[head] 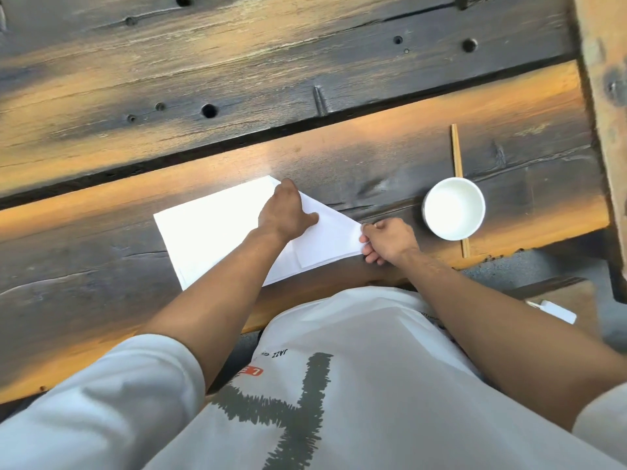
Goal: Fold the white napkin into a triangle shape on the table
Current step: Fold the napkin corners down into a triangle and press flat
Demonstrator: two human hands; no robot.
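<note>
Left hand (286, 212) presses flat, open, on the white cloth napkin (210, 232); right hand (386, 240) pinches its corner. Best keep edges aligned before creasing.

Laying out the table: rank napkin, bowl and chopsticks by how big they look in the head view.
1. White napkin, largest by far.
2. White bowl.
3. Chopsticks: longer than the bowl is wide, but thinnest, partly hidden by it.

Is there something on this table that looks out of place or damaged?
The chopsticks lie partly under the white bowl, which sits on them. The table has holes and cracks. Nothing is spilled.
</note>
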